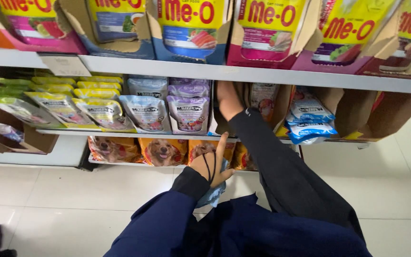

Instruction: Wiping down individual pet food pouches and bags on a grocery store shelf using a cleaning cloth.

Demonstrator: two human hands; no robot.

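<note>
open gap [236,102] between purple pouches [188,112], cardboard box [267,102]

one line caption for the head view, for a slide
Right hand reaches into a cardboard box on a pet food shelf; left hand holds a blue cloth.

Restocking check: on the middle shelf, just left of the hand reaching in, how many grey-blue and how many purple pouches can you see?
Grey-blue pouches: 2
Purple pouches: 2
Total: 4
</note>
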